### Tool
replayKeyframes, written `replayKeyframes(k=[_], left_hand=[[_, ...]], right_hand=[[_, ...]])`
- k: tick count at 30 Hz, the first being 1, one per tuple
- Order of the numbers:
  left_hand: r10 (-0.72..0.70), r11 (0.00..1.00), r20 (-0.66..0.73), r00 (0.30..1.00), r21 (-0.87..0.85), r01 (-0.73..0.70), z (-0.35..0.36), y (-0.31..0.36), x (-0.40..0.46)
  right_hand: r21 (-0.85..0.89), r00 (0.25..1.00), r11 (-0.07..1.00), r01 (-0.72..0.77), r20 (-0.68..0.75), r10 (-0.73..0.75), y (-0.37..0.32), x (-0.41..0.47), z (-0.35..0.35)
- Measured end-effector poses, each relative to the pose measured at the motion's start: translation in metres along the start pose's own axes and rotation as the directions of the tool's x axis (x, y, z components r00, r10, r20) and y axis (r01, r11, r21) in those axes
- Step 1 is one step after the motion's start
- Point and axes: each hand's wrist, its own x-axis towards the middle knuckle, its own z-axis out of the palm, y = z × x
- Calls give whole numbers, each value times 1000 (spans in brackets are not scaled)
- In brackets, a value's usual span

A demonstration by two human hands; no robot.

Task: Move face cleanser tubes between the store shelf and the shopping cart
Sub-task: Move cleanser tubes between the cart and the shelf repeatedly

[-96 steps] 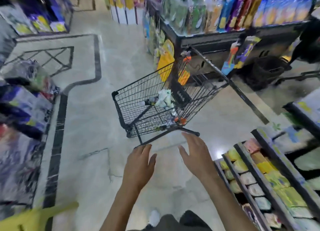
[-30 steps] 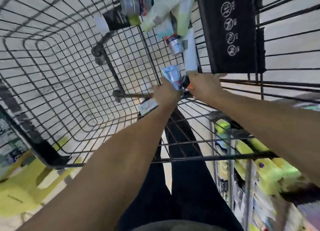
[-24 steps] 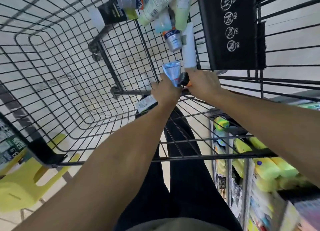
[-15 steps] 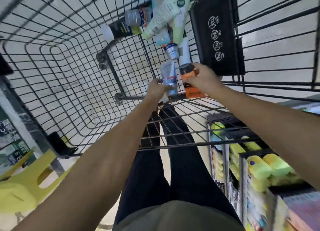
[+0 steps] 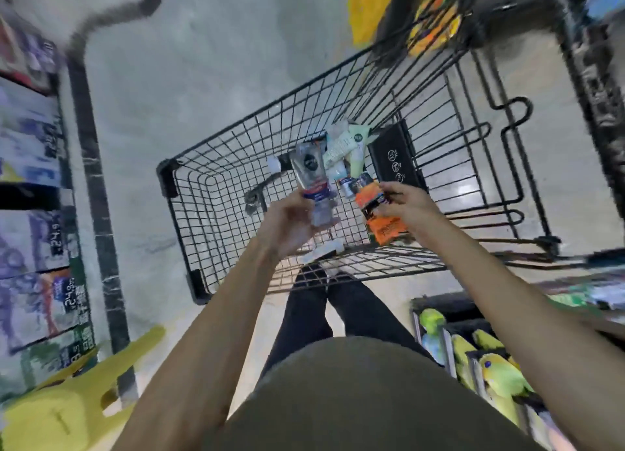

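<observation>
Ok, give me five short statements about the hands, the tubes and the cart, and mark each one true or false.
1. The left hand holds a silver tube. True.
2. The right hand is empty. False: it grips an orange tube.
3. More tubes lie in the shopping cart near the black panel. True.
4. Both held tubes rest on the cart floor. False: they are lifted above the wire basket.
5. The cart's wire is red. False: it is black.
</observation>
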Motion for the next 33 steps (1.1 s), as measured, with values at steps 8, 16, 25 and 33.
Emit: replayKeyframes(k=[8,16,25,33], left_hand=[[118,968,-23,993,226,-110,51,19,-96],[140,938,142,980,297,-177,79,35,-140],[0,794,322,947,576,-196,94,18,-190],[-223,813,401,889,580,-57,101,-42,-248]], right_hand=[[251,930,920,302,-292,-225,-24,-113,12],[720,889,523,457,-378,-258,-29,-206,38],[714,770,305,630,-627,-122,10,-296,114],[699,696,194,688,-712,98,78,-378,170]])
